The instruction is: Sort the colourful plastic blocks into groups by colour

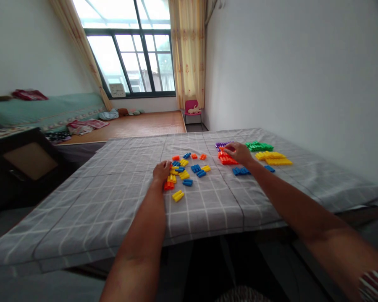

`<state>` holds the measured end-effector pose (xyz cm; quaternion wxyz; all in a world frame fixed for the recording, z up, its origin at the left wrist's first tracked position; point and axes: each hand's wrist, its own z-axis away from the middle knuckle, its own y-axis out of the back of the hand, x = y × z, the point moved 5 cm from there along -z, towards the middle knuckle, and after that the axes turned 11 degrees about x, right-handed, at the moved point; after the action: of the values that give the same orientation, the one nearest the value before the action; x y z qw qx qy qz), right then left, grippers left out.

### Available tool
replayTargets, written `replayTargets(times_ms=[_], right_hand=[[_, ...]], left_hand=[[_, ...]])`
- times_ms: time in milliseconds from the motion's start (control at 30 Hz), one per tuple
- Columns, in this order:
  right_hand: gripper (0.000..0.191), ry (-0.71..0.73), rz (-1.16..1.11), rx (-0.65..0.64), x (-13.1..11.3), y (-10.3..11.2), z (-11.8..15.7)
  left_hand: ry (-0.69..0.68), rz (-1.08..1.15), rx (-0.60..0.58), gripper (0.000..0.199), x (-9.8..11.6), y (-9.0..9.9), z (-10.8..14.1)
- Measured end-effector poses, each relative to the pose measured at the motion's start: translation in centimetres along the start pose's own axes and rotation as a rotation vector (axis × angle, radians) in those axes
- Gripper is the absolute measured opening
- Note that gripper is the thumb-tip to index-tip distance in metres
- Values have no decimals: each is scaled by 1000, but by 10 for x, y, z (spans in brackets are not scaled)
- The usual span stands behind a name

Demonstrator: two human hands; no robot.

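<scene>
My left hand (162,171) rests at the left side of a mixed pile of yellow, blue and orange plastic blocks (184,174), its fingers curled by an orange bit. What it grips there is mostly hidden. To the right, my right hand (239,152) pinches an orange block (222,148) just above a group of orange blocks (227,159). Purple blocks (220,145) lie behind that group, partly covered by the hand. Blue blocks (240,171) sit in front of it, under the forearm.
Green blocks (258,146) and yellow blocks (274,157) lie in groups farther right, with a lone blue block (269,168) nearby. A grey checked cloth (113,201) covers the table. A white wall (302,84) borders the right side.
</scene>
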<state>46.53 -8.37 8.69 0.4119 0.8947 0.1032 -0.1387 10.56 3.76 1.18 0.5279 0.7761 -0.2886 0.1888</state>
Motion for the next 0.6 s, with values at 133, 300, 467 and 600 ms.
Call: replayTargets(times_ms=[133,300,467,600], right_hand=[[32,-50,191,-42,47,28,15],[26,26,419,-97,50,15,29],[27,-13,435,-115,48,4,32],[38,3,305,-39,36,1,20]], left_hand=[[19,10,-10,44,-2,-4,-2],[37,28,-16,45,-4,-5,-2],[13,33,-7,43,-1,-2,0],[10,16,-8,42,-1,-2,-1]])
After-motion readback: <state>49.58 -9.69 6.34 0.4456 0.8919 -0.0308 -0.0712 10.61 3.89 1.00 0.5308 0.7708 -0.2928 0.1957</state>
